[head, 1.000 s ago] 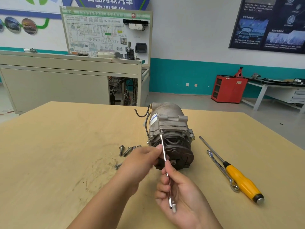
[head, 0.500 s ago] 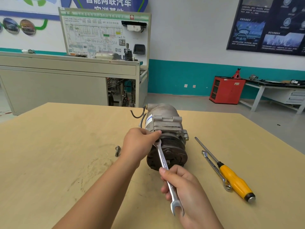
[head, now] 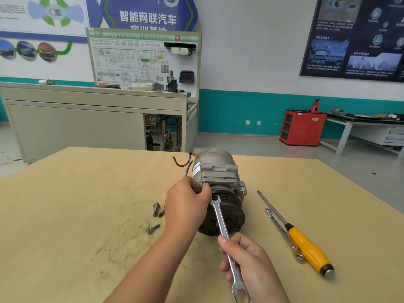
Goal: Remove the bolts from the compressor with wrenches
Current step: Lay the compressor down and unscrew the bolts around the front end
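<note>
Grey compressor (head: 215, 169), silver wrench (head: 223, 226) — yellow-and-black screwdriver (head: 306, 248), tan table (head: 65, 204)

1. An automotive training workshop: a blue wall sign (head: 148, 14) in Chinese characters and round car pictures (head: 26, 50) hang far left.
2. A training board (head: 131, 62) printed with a wiring diagram stands on a grey bench (head: 94, 101), far centre-left.
3. Far right, a red cabinet (head: 302, 127) carries a jack stand (head: 314, 106), beside a workbench (head: 360, 121).
4. The near wooden table (head: 65, 215) holds a compressor (head: 215, 162), loose bolts (head: 156, 209) and a yellow-handled screwdriver (head: 306, 246).
</note>
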